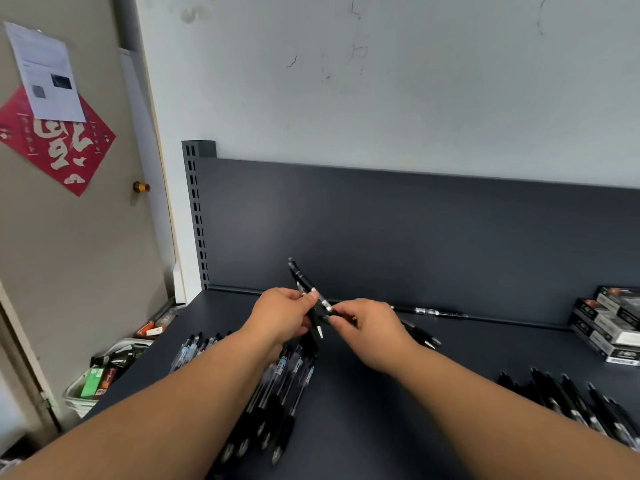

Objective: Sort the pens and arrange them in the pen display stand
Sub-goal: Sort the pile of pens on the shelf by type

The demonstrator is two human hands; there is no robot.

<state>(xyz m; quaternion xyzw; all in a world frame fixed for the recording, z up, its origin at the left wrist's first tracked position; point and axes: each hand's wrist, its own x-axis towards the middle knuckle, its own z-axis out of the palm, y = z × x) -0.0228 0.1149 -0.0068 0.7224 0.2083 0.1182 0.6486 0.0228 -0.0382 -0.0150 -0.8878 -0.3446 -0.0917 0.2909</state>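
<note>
Together, both hands hold black pens above the dark shelf.

Left hand curls its fingers round a small bunch of black pens, long axis slanting from the click ends, up and away at the left, down to the silver tips nearer the person. The right hand pinches the bunch near its lower end between thumb and forefinger. One row of pens lies on the shelf under the left forearm, another row lies at the right, and a single pen lies along the back panel. Stacked boxes sit far right, contents hidden. A white basket on the floor at left holds a dark bottle and a green pack.
</note>
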